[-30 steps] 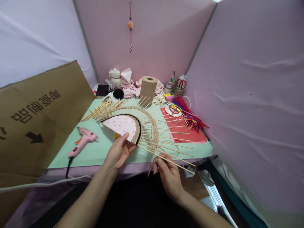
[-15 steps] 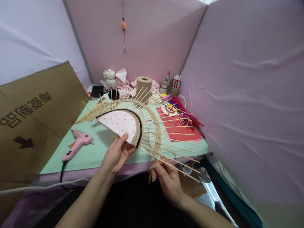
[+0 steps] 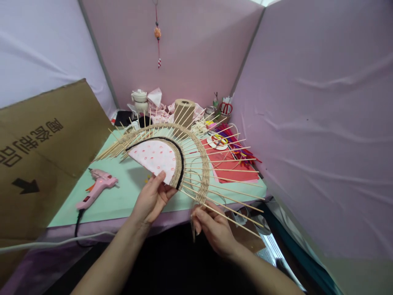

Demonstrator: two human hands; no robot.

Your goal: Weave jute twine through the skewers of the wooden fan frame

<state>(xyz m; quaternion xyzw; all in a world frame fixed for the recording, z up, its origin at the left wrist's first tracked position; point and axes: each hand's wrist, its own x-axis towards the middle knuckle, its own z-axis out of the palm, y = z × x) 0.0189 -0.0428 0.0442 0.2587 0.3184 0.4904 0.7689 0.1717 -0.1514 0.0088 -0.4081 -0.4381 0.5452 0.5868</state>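
Observation:
A fan-shaped craft piece (image 3: 156, 157) is held up over the table's front edge. Its half-round centre has white cloth with pink dots, bordered by twine and a black cord. Thin wooden sticks (image 3: 236, 170) radiate from it, and a band of woven jute twine (image 3: 204, 164) runs across them. My left hand (image 3: 153, 196) grips the lower edge of the cloth centre, thumb on top. My right hand (image 3: 211, 223) is closed at the lower end of the woven band, pinching twine beside the outermost sticks; a short strand hangs below its fingers.
A pink hot glue gun (image 3: 97, 186) lies on the mint-green table (image 3: 129, 200) at left, beside a cardboard sheet (image 3: 46, 143). Behind stands a twine spool (image 3: 184, 112). Red paper (image 3: 230, 164), pipe cleaners (image 3: 242, 147) and red-handled scissors (image 3: 226, 108) are at right.
The fan piece has tilted slightly, its stick tips at right shifting. My right hand has moved a little left, still pinching by the band's end. My left hand keeps its grip.

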